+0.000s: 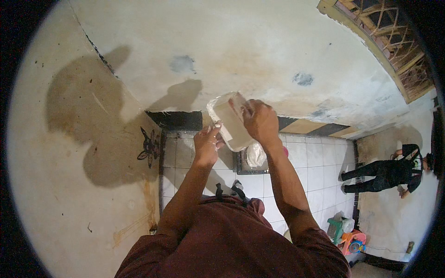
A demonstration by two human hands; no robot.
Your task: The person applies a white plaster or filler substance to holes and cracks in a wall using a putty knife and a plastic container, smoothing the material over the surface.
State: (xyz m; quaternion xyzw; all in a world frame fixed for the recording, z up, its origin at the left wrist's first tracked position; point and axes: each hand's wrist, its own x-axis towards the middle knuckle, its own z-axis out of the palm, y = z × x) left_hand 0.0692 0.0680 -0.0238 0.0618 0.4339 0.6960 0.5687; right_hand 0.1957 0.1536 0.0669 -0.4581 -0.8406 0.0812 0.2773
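A pale rectangular tray [232,124] with white paste smeared along its rim is held out in front of me, tilted. My left hand [207,143] is closed on its left edge, thumb over the rim, with white residue on the fingers. Over the tray's upper right side, my right hand [260,121] is closed round a flat scraper [237,104], blurred by motion. The scraper's exact shape is hard to make out. Below the tray, a white plastic bag [256,155] sits on a dark-edged low surface [252,172].
Ahead rises a stained wall [241,51] with grey patches and dark and tan tiles [296,126] along its foot. A wooden lattice [391,37] is at the upper right. Another person [394,173] in dark clothes stands at right, near green and orange plastic items [350,236].
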